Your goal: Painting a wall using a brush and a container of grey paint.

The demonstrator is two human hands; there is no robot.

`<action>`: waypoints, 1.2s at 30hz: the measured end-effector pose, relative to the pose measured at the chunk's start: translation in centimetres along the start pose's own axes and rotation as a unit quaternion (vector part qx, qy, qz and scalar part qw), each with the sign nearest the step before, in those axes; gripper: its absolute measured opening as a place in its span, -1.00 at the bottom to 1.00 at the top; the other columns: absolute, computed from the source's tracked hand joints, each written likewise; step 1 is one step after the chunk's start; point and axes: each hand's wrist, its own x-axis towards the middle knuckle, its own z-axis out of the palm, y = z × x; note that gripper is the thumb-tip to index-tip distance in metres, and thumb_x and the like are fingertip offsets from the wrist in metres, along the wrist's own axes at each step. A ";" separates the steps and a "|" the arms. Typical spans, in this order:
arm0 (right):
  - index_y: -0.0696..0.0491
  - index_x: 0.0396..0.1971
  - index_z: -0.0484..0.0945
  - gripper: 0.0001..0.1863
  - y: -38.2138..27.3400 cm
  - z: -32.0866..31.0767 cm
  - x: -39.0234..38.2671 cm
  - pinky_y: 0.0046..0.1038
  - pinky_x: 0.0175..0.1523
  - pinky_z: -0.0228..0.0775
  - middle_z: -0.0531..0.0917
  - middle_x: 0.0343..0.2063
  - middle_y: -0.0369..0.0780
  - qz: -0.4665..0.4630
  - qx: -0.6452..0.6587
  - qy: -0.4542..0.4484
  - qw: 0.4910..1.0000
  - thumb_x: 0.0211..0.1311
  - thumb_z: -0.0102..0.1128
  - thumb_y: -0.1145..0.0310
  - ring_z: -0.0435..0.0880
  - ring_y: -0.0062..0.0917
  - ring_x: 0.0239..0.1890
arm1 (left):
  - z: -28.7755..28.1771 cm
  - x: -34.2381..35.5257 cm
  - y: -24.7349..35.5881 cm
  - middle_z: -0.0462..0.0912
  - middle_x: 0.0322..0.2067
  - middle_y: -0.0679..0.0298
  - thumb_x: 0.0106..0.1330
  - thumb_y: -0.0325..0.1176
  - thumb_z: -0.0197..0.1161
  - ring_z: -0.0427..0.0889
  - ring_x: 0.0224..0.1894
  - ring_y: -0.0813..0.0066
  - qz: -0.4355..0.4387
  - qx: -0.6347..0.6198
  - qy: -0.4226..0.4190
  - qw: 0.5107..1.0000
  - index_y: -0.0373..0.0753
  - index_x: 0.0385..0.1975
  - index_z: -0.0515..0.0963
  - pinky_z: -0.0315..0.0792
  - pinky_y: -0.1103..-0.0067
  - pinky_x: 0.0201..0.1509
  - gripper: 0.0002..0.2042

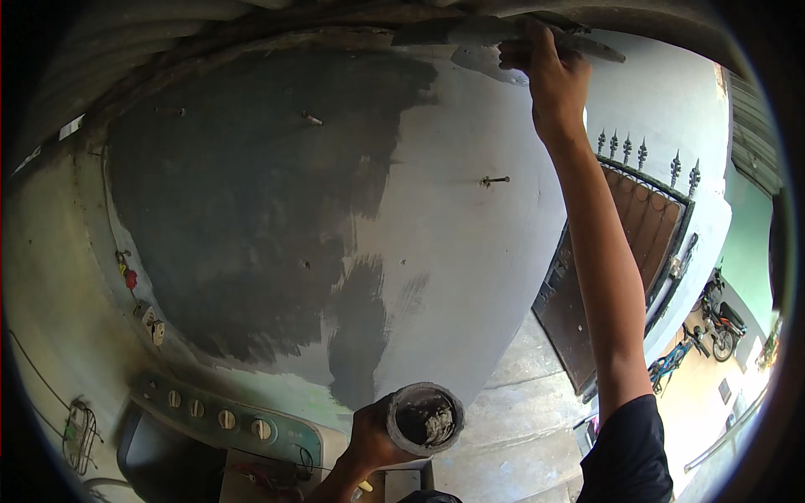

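Note:
Up at the top of the wall, my right hand (555,75) is closed around a trowel with a long grey blade (428,32). The blade lies at the wall's upper edge, next to a grey smear (495,63). My left hand (369,436) grips a round grey pot (460,426) low in front of me. Inside it sits grey paste (438,423), with a thicker lump on one side. Dark grey coating (235,184) covers the wall's left part, with ragged edges. The right part (470,243) is pale.
Bolts (312,118) and another bolt (496,180) stick out of the wall. A washing machine (243,419) with several knobs stands at lower left, near a socket (151,323). To the right are a spiked metal gate (629,243), a motorcycle (723,323) and a blue bicycle (671,360).

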 end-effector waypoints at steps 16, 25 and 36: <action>0.25 -0.32 0.69 -0.65 0.1 -2.0 1.6 -0.49 -0.19 0.54 0.76 -0.49 -0.13 -0.057 -0.083 -0.063 0.993 0.40 0.15 0.22 0.73 -0.50 -0.39 | -0.3 -0.1 -0.3 0.73 -0.25 0.14 -0.26 -0.08 0.66 0.76 -0.27 0.24 0.034 0.027 0.027 0.999 -0.28 -0.11 0.60 0.65 0.44 -0.12 -0.34; 0.28 -0.24 0.67 -0.67 -1.5 -4.4 1.6 -0.45 -0.26 0.61 0.76 -0.47 -0.10 -0.086 -0.219 -0.010 0.972 0.39 0.16 0.27 0.74 -0.47 -0.48 | -0.5 -0.4 -0.7 0.73 -0.25 0.15 -0.26 -0.08 0.66 0.76 -0.27 0.25 0.015 0.004 0.028 1.000 -0.28 -0.11 0.59 0.64 0.43 -0.10 -0.33; 0.24 -0.23 0.67 -0.67 -1.6 -4.6 0.7 -0.50 -0.32 0.60 0.76 -0.48 -0.10 -0.179 -0.252 -0.017 0.951 0.40 0.18 0.23 0.76 -0.49 -0.48 | -0.3 -0.7 -1.4 0.73 -0.26 0.14 -0.25 -0.07 0.67 0.77 -0.25 0.25 0.006 -0.062 0.036 0.997 -0.28 -0.13 0.60 0.64 0.43 -0.09 -0.34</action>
